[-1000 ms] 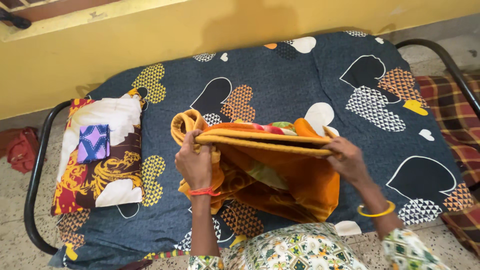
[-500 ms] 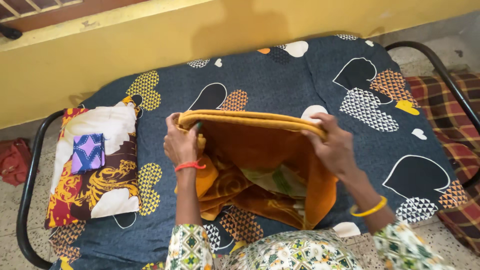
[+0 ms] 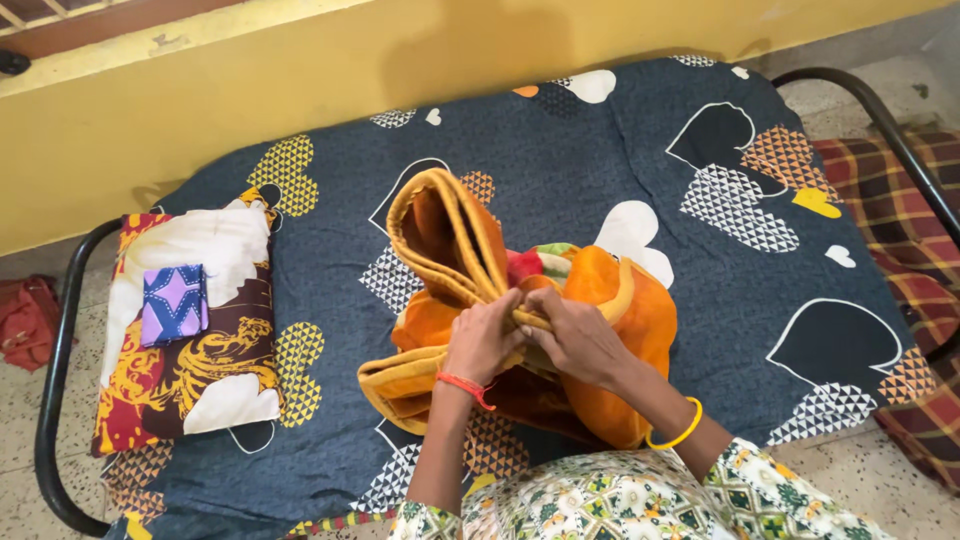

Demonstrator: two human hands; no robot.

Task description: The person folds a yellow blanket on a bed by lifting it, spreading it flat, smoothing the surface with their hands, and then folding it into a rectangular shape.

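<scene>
Orange blanket (image 3: 610,300): thick, plush fleece, soft matt nap, with a stitched yellow edge band. Bedsheet (image 3: 620,150): thin woven cotton, matt, heart-printed. Pillow (image 3: 200,350): printed cloth cover, smooth. Bed frame (image 3: 55,380): black metal tube, slight sheen. Wall (image 3: 300,70): painted plaster, matt yellow. Bangle (image 3: 675,435): glossy yellow, plastic-looking. Floor (image 3: 20,420): speckled stone terrazzo.

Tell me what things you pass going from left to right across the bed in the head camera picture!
Red bag on the floor → patterned pillow with a small purple cloth on it → orange blanket held by both hands → checked cloth.
</scene>
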